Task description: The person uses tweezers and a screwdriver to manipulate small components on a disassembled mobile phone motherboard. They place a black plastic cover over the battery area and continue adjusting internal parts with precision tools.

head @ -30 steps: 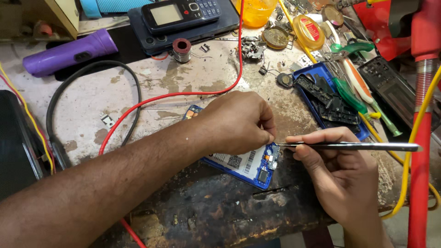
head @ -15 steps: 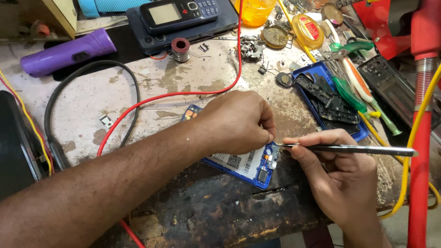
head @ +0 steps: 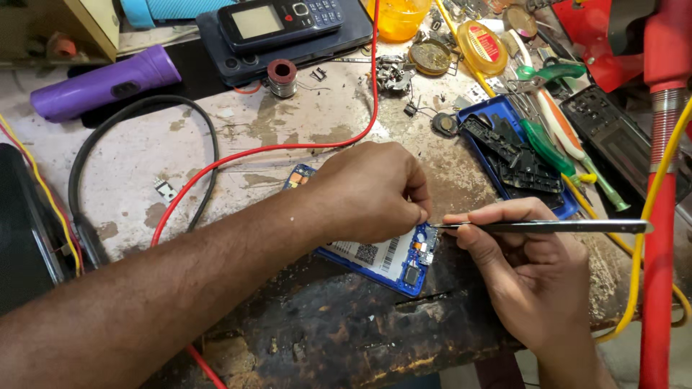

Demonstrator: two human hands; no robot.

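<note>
— How much of the opened blue phone can be seen?
— Little: the left hand covers most of it, and only the end toward the right hand shows.
— And the tweezers?
— Their tip vanishes under the left hand's fingers, so whatever they pinch is hidden.
— Farther off?
— Beyond the right hand, a red pole leaves the picture top and bottom; past the left hand, small parts are too tiny to identify.

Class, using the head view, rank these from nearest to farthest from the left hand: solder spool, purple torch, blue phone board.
1. blue phone board, directly under the left hand.
2. solder spool, beyond it, up the bench.
3. purple torch, far left.
</note>
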